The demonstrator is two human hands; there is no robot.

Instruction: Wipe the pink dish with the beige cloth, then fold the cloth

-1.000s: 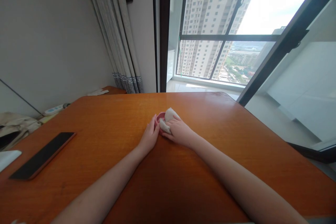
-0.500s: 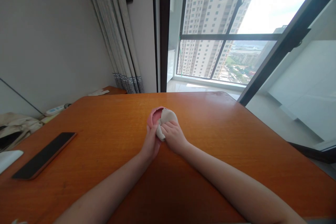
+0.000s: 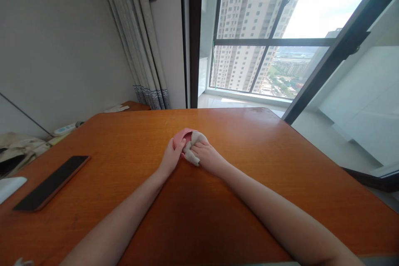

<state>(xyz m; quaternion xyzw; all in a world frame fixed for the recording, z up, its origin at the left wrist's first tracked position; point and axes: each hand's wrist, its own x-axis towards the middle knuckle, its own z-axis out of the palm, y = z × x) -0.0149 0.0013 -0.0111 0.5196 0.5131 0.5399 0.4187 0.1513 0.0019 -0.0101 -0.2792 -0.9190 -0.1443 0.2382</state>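
Observation:
A pink bowl (image 3: 181,135) is tilted near the middle of the wooden table, its hollow side partly in sight. My left hand (image 3: 170,157) is closed on the bowl's left side, with the thumb at its rim. In my right hand (image 3: 209,158) is a pale grey cloth (image 3: 192,157), bunched and pressed against the right part of the bowl. One end of the cloth hangs out below the fingers towards me. The cloth and the right fingers hide the bowl's right side and much of its inside.
The brown wooden table (image 3: 249,149) spreads out around both arms. A long black flat object (image 3: 52,183) lies on its left side, with a white item (image 3: 11,187) at the left edge. Cloth (image 3: 23,149) is heaped beyond that edge. A large window stands behind the table.
My left hand has shifted left and round the bowl's side. The bowl has turned and tipped, and its opening looks narrower. My right hand has slid slightly with the cloth.

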